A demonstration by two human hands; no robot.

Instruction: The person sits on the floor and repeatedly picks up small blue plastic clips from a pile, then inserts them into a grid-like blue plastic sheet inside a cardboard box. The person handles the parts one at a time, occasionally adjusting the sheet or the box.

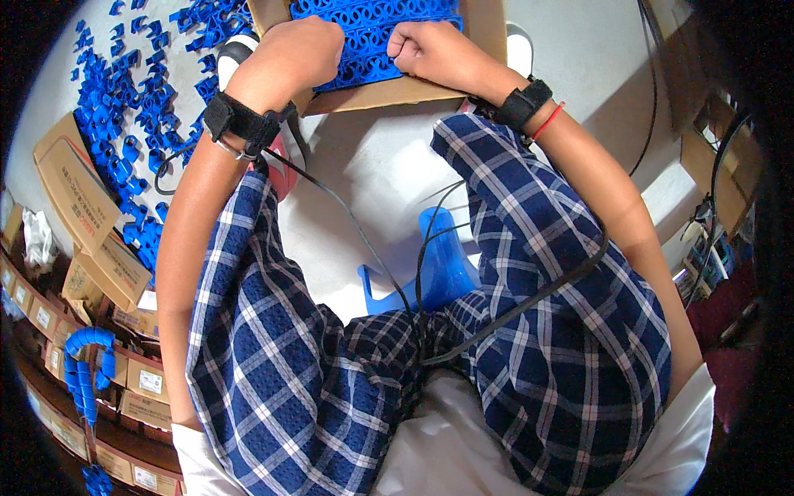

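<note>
An open cardboard box (389,94) stands at the far middle, between my shoes. Rows of blue plastic pipe clips (368,45), with round openings, are packed inside it. Over the left side of the rows is my left hand (302,51), closed, with its fingertips turned out of sight. My right hand (434,54) is curled into a fist at the right side of the rows, its fingers bent inward against the clips. Whatever either hand grips is hidden. Black straps circle both wrists.
Many loose blue clips (124,165) lie scattered over the floor at the left. Cardboard cartons (83,190) stand beside them, near shelves of boxes (141,376). A black cable (347,211) runs across my lap. Blue plastic (442,256) shows between my legs.
</note>
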